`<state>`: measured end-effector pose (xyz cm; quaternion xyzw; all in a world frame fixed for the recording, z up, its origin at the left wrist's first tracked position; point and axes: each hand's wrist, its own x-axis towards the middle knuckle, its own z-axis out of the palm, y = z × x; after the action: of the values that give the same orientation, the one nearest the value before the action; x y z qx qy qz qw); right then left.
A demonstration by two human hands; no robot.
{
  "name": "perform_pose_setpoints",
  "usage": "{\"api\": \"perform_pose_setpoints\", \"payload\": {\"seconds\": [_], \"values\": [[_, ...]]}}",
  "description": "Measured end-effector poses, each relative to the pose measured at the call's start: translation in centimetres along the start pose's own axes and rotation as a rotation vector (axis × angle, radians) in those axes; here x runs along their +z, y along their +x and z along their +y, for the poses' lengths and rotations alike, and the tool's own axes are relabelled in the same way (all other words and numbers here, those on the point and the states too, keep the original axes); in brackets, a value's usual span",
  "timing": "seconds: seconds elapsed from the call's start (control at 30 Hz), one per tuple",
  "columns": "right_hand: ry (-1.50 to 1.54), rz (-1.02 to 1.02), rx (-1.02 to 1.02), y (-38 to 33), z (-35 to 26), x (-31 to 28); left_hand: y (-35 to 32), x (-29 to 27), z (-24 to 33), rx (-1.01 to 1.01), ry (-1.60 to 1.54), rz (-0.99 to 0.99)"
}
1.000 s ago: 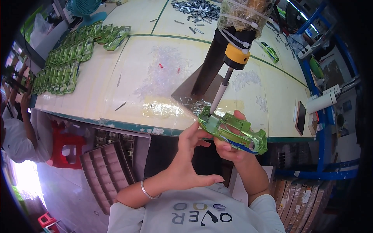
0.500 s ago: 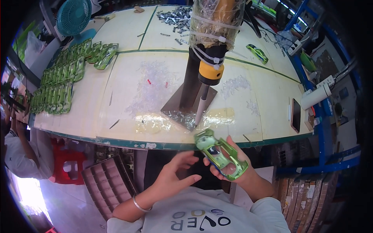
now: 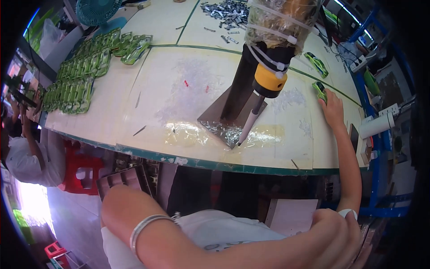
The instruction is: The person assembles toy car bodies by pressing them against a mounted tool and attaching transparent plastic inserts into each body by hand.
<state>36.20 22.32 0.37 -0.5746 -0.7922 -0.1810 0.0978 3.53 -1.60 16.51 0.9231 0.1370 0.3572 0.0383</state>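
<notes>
Pale counter [image 3: 159,76], two hands, and a green frame at the far right.
The screwdriver [image 3: 268,83] hangs well apart; the left hand [image 3: 336,240] bends down near the right sleeve [image 3: 348,213], its fingers partly hidden, so its hold cannot be told; the right hand [image 3: 332,107], half-closed, has the green frame [image 3: 320,89] by its near end; best keep it flat, lightly gripped, clear of the second frame [image 3: 316,65] just beyond.

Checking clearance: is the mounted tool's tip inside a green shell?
Out: the tool's tip shows bare; the right hand touches a green shell farther right.
</notes>
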Motion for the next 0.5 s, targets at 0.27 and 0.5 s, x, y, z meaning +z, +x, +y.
{"api": "perform_pose_setpoints", "payload": {"seconds": [0.27,0.5], "values": [[-0.094,0.319,-0.073,7.9,1.2,4.0,-6.9,-2.9,-0.8,-0.329,0.264,0.162],[-0.016,0.086,0.266,10.2,3.3,7.6,-25.6,-6.0,-14.4,-1.174,0.874,0.226]]}}
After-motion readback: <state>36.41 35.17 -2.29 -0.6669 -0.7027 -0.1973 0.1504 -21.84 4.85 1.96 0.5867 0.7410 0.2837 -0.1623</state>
